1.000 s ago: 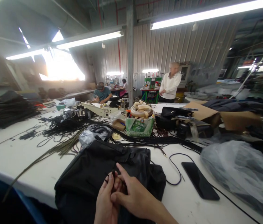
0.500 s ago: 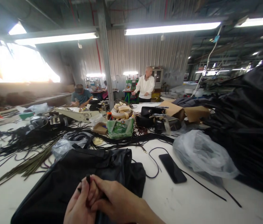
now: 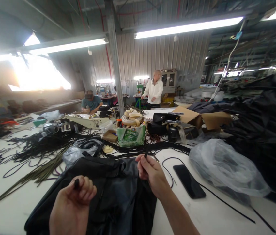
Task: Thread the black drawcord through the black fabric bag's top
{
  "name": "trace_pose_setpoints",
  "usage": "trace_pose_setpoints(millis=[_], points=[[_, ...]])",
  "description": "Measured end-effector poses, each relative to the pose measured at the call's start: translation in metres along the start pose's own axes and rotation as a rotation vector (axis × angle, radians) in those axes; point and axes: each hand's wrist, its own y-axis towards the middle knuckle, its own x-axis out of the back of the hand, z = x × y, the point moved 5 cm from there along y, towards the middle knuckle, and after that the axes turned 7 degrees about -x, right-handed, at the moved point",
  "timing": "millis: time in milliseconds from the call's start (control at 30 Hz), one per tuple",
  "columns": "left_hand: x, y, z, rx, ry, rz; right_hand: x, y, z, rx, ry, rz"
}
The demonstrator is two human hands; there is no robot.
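A black bag (image 3: 113, 192) lies on the white table in front of me. Over its left part, my left hand (image 3: 73, 199) is closed, with a small black piece (image 3: 76, 183) showing between thumb and curled fingers. My right hand (image 3: 152, 173) is raised over the bag's right side, thumb and fingers pinched on a thin black strip (image 3: 146, 151) that sticks up above the fingertips. The two hands are well apart. Whether the piece and the strip are joined cannot be seen.
Right of the bag lie a black phone (image 3: 189, 181), a thin cord and a clear plastic bag (image 3: 226, 166). Behind are black cords (image 3: 42, 143), a green box (image 3: 131, 135) of rolled strips and black pouches. Two people (image 3: 154, 89) are farther back, beyond a metal post.
My hands were together over the bag and have parted. The right hand has moved up and right with a black strip; the left has shifted slightly left. The view has turned a little left.
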Motion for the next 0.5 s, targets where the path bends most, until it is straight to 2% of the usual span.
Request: trace_pose_setpoints(millis=[100,200,267,367,500], points=[[0.01,-0.005,0.017,0.102,0.024,0.03,-0.026,-0.015,0.006,-0.018,-0.112,0.106],[0.026,-0.002,0.032,0.168,0.058,0.023,-0.059,-0.042,0.016,0.065,-0.314,0.209],[0.039,0.003,0.038,0.196,0.102,0.022,-0.074,-0.054,0.02,0.104,-0.38,0.252],[0.054,0.008,0.04,0.168,0.191,0.032,-0.078,-0.053,0.012,0.063,-0.342,0.278],[0.058,0.0,0.037,0.118,0.284,0.049,-0.068,-0.029,-0.026,-0.099,-0.216,0.26]])
